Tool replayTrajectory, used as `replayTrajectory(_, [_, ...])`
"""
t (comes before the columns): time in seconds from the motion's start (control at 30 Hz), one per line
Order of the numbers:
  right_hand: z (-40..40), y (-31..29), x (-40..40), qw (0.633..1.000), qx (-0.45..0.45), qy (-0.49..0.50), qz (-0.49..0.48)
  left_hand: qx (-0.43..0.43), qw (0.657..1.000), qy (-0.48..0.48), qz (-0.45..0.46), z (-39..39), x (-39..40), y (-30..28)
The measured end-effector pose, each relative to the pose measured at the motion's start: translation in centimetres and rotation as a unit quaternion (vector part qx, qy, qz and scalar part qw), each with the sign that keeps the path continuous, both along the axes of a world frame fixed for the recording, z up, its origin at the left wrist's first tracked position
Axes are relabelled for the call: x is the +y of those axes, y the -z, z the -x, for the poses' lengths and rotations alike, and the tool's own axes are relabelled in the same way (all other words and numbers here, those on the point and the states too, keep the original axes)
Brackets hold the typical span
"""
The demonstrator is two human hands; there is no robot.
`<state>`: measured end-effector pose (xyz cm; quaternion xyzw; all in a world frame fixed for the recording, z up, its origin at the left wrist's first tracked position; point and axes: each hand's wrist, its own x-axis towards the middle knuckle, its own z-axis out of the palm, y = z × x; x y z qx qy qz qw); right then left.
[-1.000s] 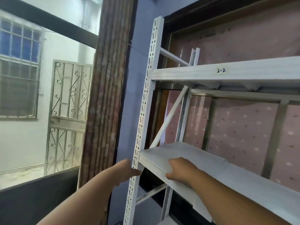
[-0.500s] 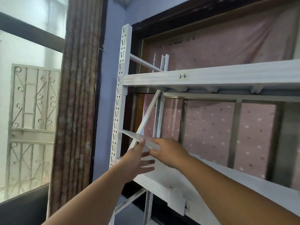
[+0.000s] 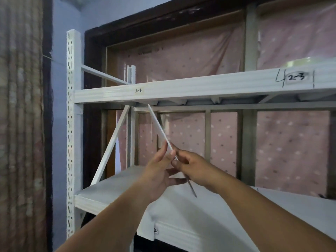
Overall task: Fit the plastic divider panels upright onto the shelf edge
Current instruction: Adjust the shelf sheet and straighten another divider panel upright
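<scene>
Since a moment ago, I've swung the divider panel (image 3: pixel 160 130) from flat to edge-on. Left hand (image 3: pixel 160 171) and right hand (image 3: pixel 192 166) pinch it, tilted, above the lower shelf (image 3: pixel 112 186); seemingly unseated, no dividers fitted yet.

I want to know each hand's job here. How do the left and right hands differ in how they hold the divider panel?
The left hand sits on the left side of the divider panel, fingers pointing up, thumb pressed on its near edge; the right hand sits on the right side, fingers curled. The left hand grips slightly higher; the right hand is nearer the panel's lower end. Both hold the same thin white panel, tilted above the lower shelf.
</scene>
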<state>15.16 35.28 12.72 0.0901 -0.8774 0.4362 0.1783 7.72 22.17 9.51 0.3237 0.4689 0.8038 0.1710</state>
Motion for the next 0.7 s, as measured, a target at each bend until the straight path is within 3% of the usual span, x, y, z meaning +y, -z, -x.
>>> replayTrajectory(0.23, [-5.2,1.4,6.7,0.996,0.025,0.046,0.069,0.064,0.992,0.089,0.057,-2.5,7.2,-0.2])
replayTrajectory(0.7, [-14.9,5.1,13.5,0.977,0.093,0.147,0.123,0.138,0.974,0.149,0.099,-10.0,16.4,0.7])
